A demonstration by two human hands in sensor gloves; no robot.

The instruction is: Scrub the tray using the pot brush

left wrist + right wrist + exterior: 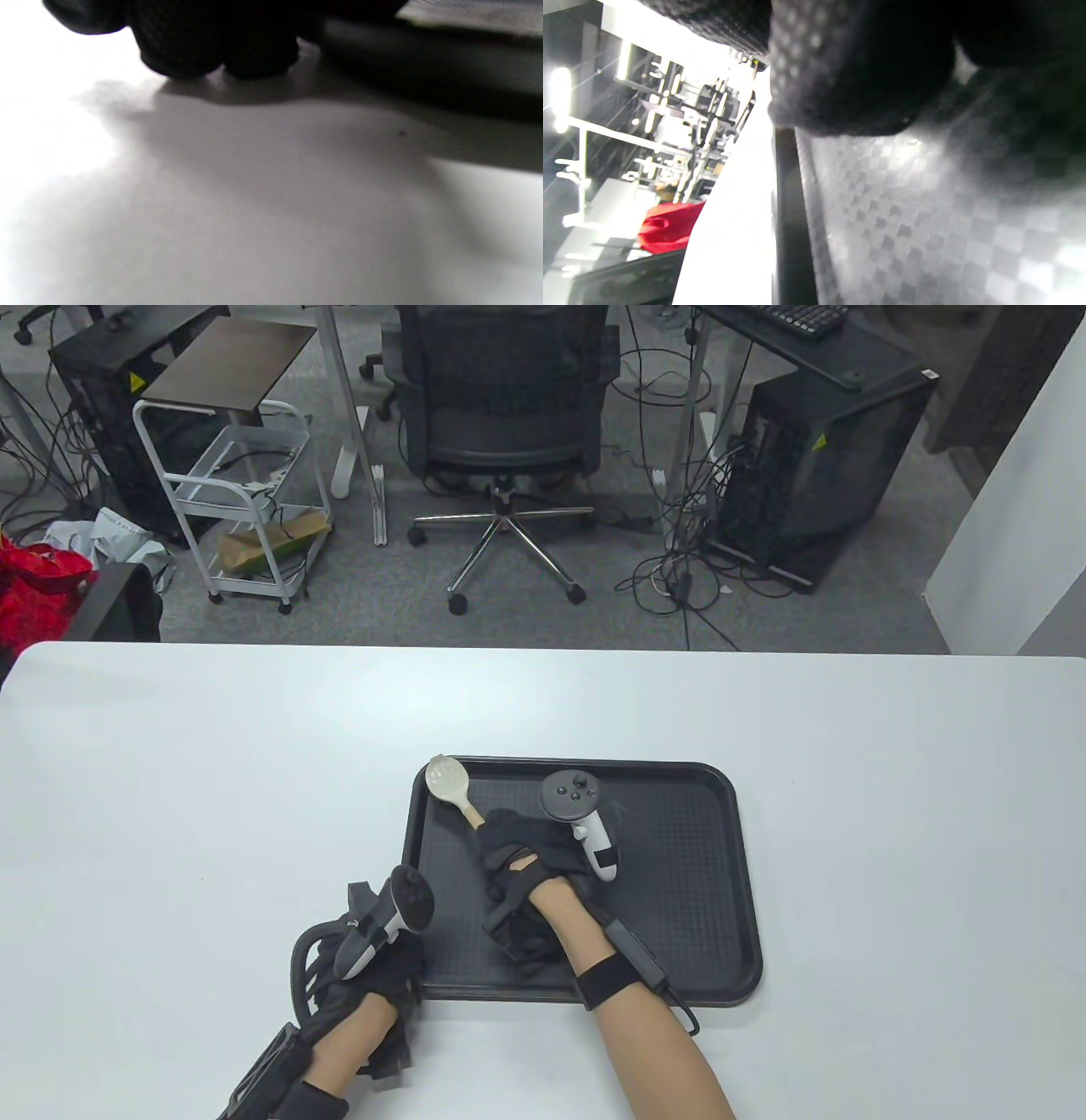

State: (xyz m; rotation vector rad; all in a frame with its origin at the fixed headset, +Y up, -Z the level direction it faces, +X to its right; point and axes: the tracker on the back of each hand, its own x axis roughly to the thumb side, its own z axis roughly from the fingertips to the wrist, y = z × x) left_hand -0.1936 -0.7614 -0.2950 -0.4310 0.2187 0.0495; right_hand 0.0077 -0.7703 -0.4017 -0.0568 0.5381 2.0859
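Table view: right hand [530,861] grips the brush [454,789] at the tray's [679,857] far left corner; left hand [373,950], finger state unclear, rests beside the tray's left rim. Sweep rightward, pressing evenly.

Two gloved hands low over the near part of the scene

The right hand [522,857] reached forward and leftward from the near edge, forearm bare, a strap round the wrist, its tracker [581,823] on the back of the hand to the right; its fingers were curled round a handle. The left hand [365,967] lay nearer and further left, knuckles down, its tracker [386,920] tilted up; in the left wrist view its fingertips [182,55] pressed down, held straight.
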